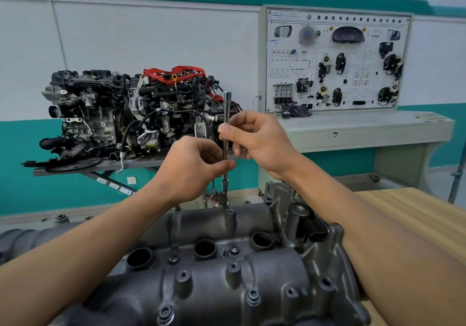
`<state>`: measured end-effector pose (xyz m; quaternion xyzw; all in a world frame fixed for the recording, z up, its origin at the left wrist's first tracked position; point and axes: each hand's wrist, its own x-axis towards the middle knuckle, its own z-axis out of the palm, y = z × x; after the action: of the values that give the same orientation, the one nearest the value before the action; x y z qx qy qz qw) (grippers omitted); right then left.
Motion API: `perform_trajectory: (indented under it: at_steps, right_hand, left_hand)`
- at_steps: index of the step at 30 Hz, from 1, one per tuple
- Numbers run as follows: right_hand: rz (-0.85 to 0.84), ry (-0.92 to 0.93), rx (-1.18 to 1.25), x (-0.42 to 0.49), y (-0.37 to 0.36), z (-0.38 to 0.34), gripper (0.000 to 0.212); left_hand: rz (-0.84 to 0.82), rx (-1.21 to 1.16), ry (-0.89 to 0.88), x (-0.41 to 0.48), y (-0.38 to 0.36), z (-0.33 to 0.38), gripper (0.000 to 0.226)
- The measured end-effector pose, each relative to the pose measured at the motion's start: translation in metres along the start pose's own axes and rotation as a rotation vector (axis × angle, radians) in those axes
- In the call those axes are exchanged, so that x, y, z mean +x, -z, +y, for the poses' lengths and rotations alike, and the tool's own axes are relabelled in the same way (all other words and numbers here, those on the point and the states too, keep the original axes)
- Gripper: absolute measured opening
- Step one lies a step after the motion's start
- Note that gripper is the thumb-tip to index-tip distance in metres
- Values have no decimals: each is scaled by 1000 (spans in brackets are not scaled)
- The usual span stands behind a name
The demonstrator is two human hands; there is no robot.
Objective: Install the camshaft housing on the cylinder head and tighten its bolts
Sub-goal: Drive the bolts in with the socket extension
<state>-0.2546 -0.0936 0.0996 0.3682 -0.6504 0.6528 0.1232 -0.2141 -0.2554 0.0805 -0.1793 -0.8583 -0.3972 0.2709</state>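
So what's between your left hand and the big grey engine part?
Head view: just the thin lower end of the extension bar and its socket, running down from the left hand to the far edge of the camshaft housing.

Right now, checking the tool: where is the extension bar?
Head view, centre: the extension bar stands upright, pinched by the left hand below and right hand above, its socket on the housing's far edge.

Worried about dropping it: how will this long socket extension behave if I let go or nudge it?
The socket extension looks like polished steel: probably stiff, slightly slippery. Tall, thin, standing on the camshaft housing, it would likely tip if the left hand and right hand release. Round, it may roll.
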Motion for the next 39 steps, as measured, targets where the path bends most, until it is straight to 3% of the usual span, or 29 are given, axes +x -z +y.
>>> perform_trajectory:
  at_steps: [3,7,14,21,28,35,39]
  right_hand:
    - [-53,-15,-7,0,-1,-3,14]
    - [-72,-30,-37,-2,-3,-4,17]
    - [-8,1,13,-2,-2,-3,9]
    - [-81,-46,-18,-2,-2,-4,18]
    - [-12,6,-8,-1,-1,-1,11]
    - [-88,-43,-14,-2,-2,-5,17]
    - [-43,5,-29,-3,-1,-3,12]
  left_hand:
    - [-78,23,-10,0,1,1,8]
    - [-140,-26,-10,-2,1,2,12]
    - [-8,-6,8,-2,1,1,18]
    - [-175,-20,-14,-2,2,3,16]
    - [-45,48,-17,-2,0,0,24]
    - [-219,-25,10,-2,0,2,13]
    - [-160,-27,2,-3,-1,2,16]
